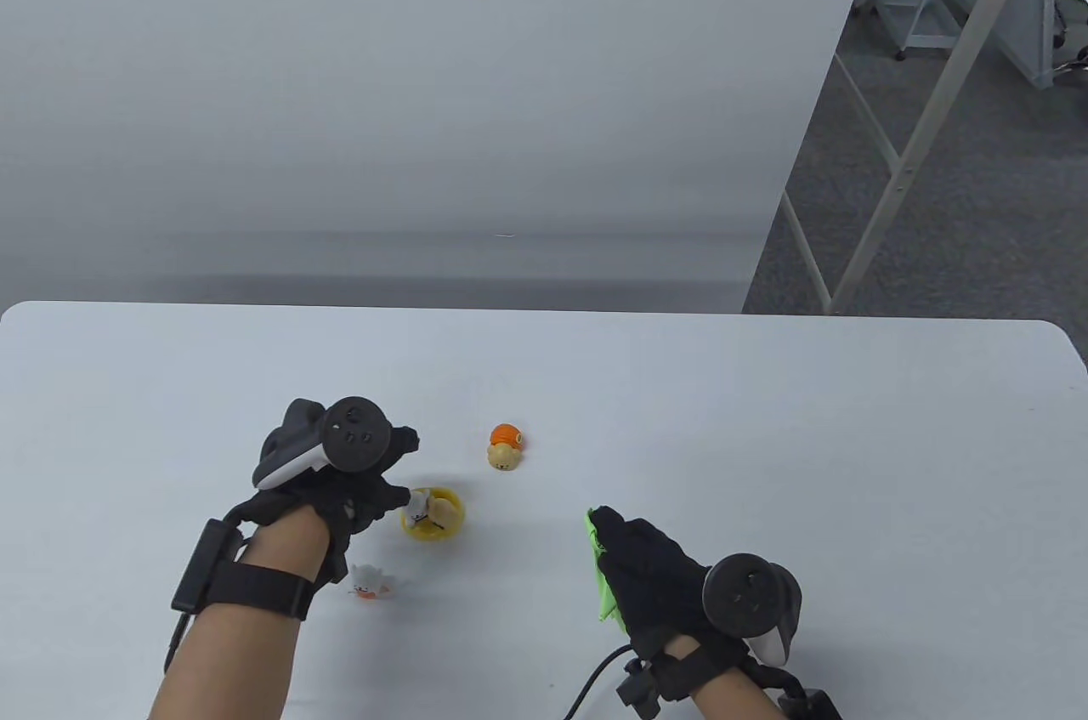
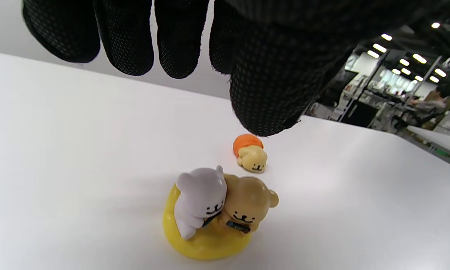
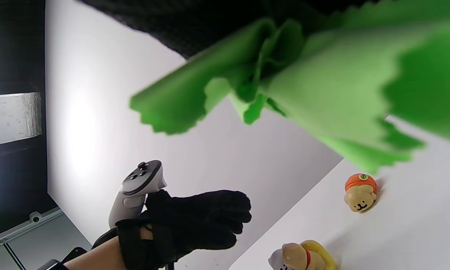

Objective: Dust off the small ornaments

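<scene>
While the left hand [image 1: 340, 490] hovers with fingers [image 2: 127, 37] spread and empty just above the two-bear ornament on its yellow base [image 1: 433, 513], the right hand [image 1: 654, 575] grips a green cloth [image 1: 601, 575]. Orange-capped ornament [image 1: 504, 446]: desk [image 1: 765, 431], twelve o'clock of centre. White ornament [image 1: 370, 581]: seven o'clock of the bears. Advice: pinch the yellow base, steady it, wipe lightly.
</scene>
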